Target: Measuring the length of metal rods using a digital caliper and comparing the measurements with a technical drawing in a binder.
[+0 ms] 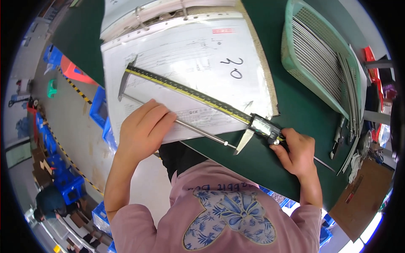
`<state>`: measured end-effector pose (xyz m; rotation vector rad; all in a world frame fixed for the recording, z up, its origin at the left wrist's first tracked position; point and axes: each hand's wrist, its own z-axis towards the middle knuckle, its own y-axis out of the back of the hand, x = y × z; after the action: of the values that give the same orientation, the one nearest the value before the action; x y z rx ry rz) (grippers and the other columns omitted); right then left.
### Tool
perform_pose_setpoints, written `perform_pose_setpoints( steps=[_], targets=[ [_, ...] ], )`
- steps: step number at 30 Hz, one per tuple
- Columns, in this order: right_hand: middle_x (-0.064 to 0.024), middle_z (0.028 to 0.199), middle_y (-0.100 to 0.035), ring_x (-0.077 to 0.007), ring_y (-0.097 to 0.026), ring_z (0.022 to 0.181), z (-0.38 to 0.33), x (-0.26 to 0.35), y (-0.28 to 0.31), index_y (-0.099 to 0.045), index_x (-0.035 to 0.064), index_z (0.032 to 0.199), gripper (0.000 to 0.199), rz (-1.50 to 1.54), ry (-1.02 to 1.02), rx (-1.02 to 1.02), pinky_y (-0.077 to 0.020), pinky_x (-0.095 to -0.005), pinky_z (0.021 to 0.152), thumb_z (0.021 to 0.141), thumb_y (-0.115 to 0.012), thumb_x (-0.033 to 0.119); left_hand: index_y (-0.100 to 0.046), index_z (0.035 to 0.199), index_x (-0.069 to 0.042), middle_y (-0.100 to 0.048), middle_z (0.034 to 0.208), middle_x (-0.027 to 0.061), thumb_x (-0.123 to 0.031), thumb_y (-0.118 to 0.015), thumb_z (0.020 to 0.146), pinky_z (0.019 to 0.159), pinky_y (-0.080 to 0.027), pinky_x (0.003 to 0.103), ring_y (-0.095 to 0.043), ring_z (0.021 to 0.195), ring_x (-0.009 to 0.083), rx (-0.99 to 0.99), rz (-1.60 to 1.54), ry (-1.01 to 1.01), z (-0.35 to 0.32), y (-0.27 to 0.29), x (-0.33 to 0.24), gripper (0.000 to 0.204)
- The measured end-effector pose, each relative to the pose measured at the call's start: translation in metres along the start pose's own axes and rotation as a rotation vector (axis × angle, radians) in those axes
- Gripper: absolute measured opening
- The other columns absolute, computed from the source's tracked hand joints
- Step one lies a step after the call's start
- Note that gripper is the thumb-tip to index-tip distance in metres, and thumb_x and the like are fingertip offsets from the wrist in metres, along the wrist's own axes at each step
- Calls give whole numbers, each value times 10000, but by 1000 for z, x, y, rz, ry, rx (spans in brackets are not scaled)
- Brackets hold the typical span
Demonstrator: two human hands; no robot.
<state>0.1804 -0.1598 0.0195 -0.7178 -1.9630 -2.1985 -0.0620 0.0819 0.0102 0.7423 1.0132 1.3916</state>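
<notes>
A long digital caliper (198, 96) lies across the paper sheets (190, 55) in an open binder. A thin metal rod (198, 131) sits between its fixed jaw at the left and its sliding jaw near the middle. My left hand (145, 126) rests flat on the rod and pins it to the paper. My right hand (295, 152) grips the caliper's sliding head with the display (263, 125), thumb on the wheel.
A green plastic basket (295, 55) full of several thin metal rods stands at the right on the dark green table (274, 160). More rods and a tool lie beside it. Blue crates (99, 107) and another person stand on the floor at the left.
</notes>
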Motion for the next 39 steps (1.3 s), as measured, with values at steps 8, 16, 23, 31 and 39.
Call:
perform_pose_setpoints(
  steps=[8,16,23,31,39],
  targets=[
    [-83,579,-540,-283,-528,469,0,-2,-1,-544,71,814,310,11,-2,15,-401,-366,437,740,-684,338,-618,972,-11,-612,938,146,-27,-623,642,820,-488,451,-609,874,327,-49,-79,24,-1,-1,2,330],
    [-80,562,-531,-277,-535,457,0,-1,0,-541,56,828,356,30,12,-23,-420,-354,428,708,-700,352,-613,987,-13,-615,974,152,-83,-625,630,847,-469,471,-610,909,334,-62,-82,74,-5,-1,3,364],
    [-85,559,-527,-278,-535,453,1,0,0,-536,55,825,393,79,-4,1,-414,-356,413,672,-710,373,-592,1023,23,-586,1024,184,-97,-604,664,899,-432,471,-578,964,350,-94,-108,150,-11,-4,5,379],
    [-86,557,-522,-280,-528,449,6,4,0,-533,57,818,372,69,-17,7,-408,-357,407,668,-712,347,-575,1052,52,-564,1052,207,-88,-584,691,925,-411,460,-553,998,361,-71,-128,189,-8,0,9,387],
    [-75,541,-499,-267,-504,429,5,4,-2,-536,51,793,336,48,20,-18,-386,-354,406,648,-720,292,-504,726,-15,-581,912,195,-54,-594,707,846,-448,433,-577,905,338,-331,-249,335,-14,-3,7,99]
  ],
)
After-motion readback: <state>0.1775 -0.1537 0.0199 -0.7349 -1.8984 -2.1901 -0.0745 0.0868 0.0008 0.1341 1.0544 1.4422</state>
